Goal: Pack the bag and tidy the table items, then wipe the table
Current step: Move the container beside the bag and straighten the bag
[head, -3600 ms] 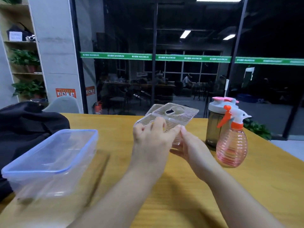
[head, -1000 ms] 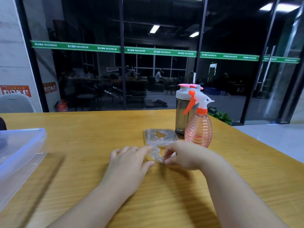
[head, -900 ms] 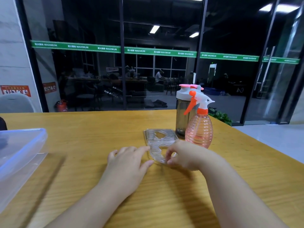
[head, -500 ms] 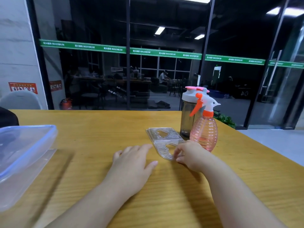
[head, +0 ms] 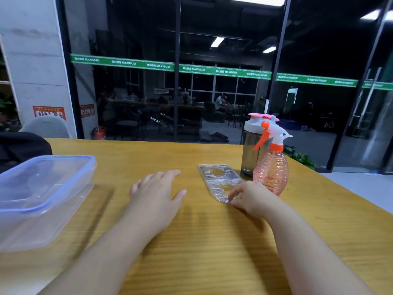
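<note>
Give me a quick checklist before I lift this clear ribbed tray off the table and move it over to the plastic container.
1. Right hand pinches the near edge of the clear ribbed tray: ok.
2. Tray lies flat on the table: ok.
3. Left hand open and off the tray: ok.
4. Pink spray bottle close beside the right hand, may get knocked: not ok.
5. Plastic container lid off: cannot tell.
</note>
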### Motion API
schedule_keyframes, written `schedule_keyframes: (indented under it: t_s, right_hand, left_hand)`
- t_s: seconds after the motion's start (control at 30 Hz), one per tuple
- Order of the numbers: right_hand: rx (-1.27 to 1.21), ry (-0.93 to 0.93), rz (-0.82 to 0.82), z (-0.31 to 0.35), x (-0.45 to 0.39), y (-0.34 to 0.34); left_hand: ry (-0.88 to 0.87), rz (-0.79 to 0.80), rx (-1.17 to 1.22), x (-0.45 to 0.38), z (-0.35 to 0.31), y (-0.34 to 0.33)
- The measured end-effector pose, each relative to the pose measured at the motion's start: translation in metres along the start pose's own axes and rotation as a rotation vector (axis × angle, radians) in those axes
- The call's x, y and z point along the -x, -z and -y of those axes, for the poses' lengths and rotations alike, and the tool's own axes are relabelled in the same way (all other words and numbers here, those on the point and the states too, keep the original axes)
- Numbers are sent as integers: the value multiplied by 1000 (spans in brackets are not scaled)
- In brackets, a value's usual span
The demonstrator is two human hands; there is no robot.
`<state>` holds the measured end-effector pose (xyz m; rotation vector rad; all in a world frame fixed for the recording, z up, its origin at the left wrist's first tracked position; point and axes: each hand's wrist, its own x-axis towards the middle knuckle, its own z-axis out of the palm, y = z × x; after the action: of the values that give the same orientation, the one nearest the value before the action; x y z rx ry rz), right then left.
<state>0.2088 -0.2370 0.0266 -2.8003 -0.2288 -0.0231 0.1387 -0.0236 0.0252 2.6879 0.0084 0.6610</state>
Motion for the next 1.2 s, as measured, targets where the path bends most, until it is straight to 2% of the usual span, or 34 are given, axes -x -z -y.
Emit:
schedule_keyframes:
  t_s: [0.17,0.27,0.4,0.5,0.63,0.9,1.03,1.2]
  right_hand:
    - [20,-13,-7,3,3,1]
    - [51,-15,-63,13,4,2]
    - [-65,162,-203,37,8,1]
    - [-136,301,-226,53,10,-10]
    - [-182,358,-207,59,11,-21]
    - [-212,291,-170,49,10,-22]
    - [-219,314,-185,53,10,-21]
    - [-229,333,-191,53,11,-21]
  left_hand:
    - [56,-138,-36,-1,17,23]
    - [58,-215,-167,-5,29,36]
    - [196,-288,-427,-9,48,44]
    - [375,-226,-551,-8,60,45]
    - [461,-104,-607,-9,71,38]
    - [374,-81,-824,-15,82,48]
    - [363,-135,-796,-19,85,47]
    - [188,-163,-680,-18,65,40]
